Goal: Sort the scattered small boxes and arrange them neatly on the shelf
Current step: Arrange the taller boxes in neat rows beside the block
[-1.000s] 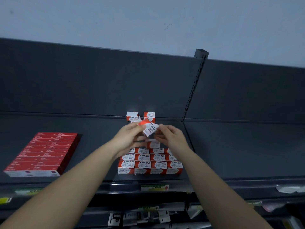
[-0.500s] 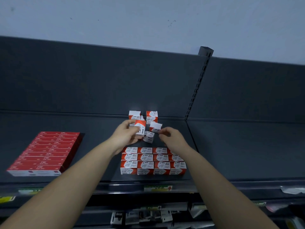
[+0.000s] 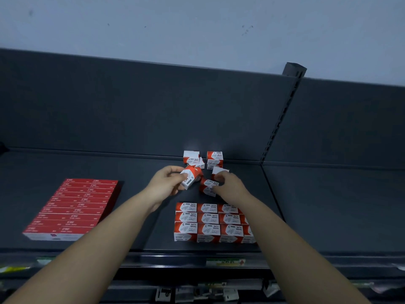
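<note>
Watching the head feed from my end, I have both hands out over the dark shelf [image 3: 328, 205], just beyond the tidy block [image 3: 208, 222] of small red-and-white boxes. The left hand [image 3: 167, 183] grips a tilted box [image 3: 190, 177], thumb on its near side and fingers curled round the far side; its label shows "clips" and a 3. The right hand [image 3: 231, 187] has its fingers curled onto a loose box [image 3: 207, 185] that lies askew on the shelf, thumb low and fingertips on top, so I read that as a pinch. Just behind those fingers stands a white-faced box [image 3: 220, 170]; I cannot tell whether it touches the hand. Farther back, against the back panel [image 3: 131, 106], the far boxes [image 3: 214, 157] sit in two small clumps with a gap between them, and one box in the left clump leans.

The block sits near the shelf's front edge, right of centre. It is three rows deep and four across, packed tight with labels up. The right forearm crosses its right column and hides part of it. Well to the left, a flat stack of long red packs [image 3: 72, 209] lies by the front edge. A slotted upright [image 3: 282, 115] splits the back panel to the right of the hands. Under the front edge runs a rail with a green-and-red tag [image 3: 225, 262].
</note>
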